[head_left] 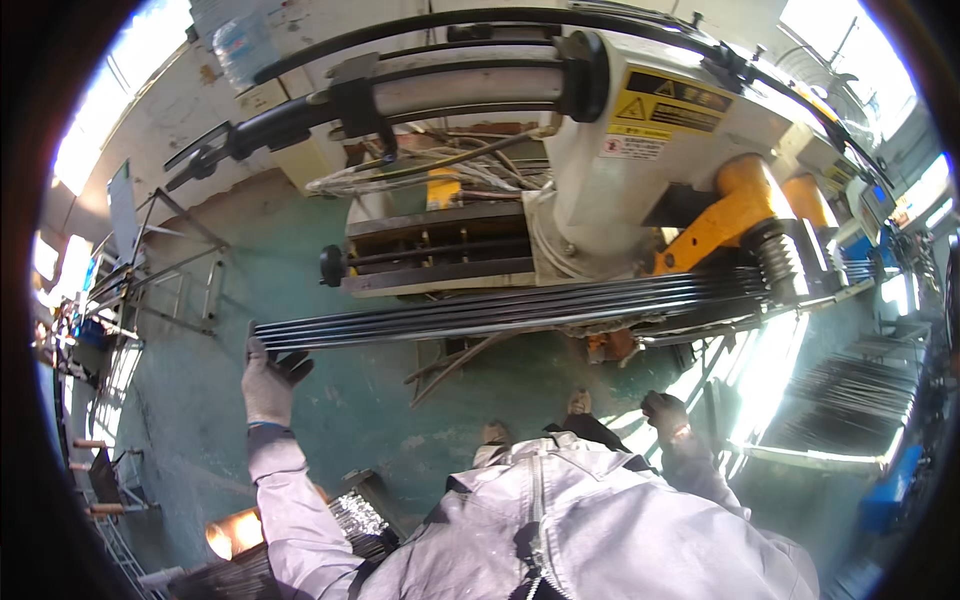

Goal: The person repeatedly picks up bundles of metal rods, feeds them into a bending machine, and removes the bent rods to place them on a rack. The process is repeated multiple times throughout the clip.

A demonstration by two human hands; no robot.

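Several long, dark metal rods (480, 312) lie side by side in a flat row, reaching from the machine on the right out to the left. My left hand (270, 388), in a pale glove with dark fingertips, is at their left ends. Its thumb is up against the rod ends and its fingers come from below, closed around the row's end. Away from the rods, my right hand (667, 413) hangs low on the right, also gloved. Its fingers are loosely bent and a little apart, with nothing visible in them.
A large pale machine (600, 180) with a yellow arm (725, 215) and a coiled spring (780, 262) stands ahead. Metal frames (180, 270) stand at the left. More thin rods (850, 400) lie on a rack at the right. A copper-coloured cylinder (235, 533) sits near my left elbow.
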